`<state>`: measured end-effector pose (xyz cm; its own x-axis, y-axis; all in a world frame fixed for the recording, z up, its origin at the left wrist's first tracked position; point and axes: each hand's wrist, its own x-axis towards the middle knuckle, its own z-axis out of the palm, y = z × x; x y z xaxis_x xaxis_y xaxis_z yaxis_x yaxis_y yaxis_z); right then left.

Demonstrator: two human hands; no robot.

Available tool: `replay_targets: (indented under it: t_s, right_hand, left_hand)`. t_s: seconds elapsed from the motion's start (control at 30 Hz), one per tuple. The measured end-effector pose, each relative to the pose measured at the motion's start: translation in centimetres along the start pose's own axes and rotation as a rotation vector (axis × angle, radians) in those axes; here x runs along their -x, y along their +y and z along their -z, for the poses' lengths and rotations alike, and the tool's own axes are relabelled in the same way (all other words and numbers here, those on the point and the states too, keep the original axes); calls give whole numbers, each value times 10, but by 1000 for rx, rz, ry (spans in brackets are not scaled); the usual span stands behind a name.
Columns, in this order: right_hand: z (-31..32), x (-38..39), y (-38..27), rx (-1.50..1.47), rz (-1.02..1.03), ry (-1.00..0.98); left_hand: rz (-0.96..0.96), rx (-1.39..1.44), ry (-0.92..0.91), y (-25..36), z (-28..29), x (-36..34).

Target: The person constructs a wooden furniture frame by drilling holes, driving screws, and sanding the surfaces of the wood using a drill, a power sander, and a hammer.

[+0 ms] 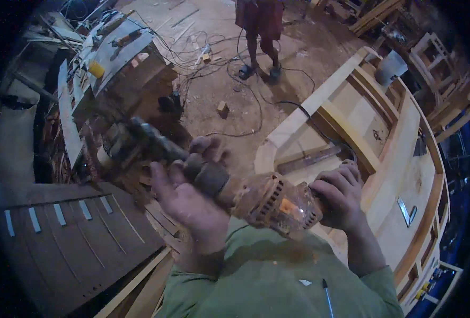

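Observation:
A worn, dusty orange-brown power drill (277, 204) lies across in front of my chest, its dark chuck pointing left and away. My right hand (341, 193) grips the rear handle, fingers wrapped round it. Cupped about the chuck (208, 175) from beneath is my left hand (195, 206), with fingertips showing on its far side. A long, blurred bit or shaft (160, 140) extends from the chuck toward the upper left. A dark cord (304, 111) runs across the wooden frame near the right hand.
At right stands a large curved wooden frame (327, 111) bearing a folding square (407, 212) and a whitish container (391, 68). A slatted brown panel (70, 238) lies lower left. Beyond are a cluttered bench (113, 58), floor cords, a wood block (222, 108) and another person's legs (261, 47).

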<state>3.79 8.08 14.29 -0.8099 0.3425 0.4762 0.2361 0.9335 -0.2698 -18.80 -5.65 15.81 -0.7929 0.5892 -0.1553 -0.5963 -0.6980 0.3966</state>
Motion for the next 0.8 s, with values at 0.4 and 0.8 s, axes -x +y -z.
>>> replay_targets:
  t_s: [0.4, 0.8]
  right_hand:
    - [34, 8, 16, 168, 145, 73]
    - [-23, 28, 12, 57, -53, 68]
  left_hand:
    - [146, 104, -283, -3, 6, 38]
    - [235, 39, -449, -13, 1, -26]
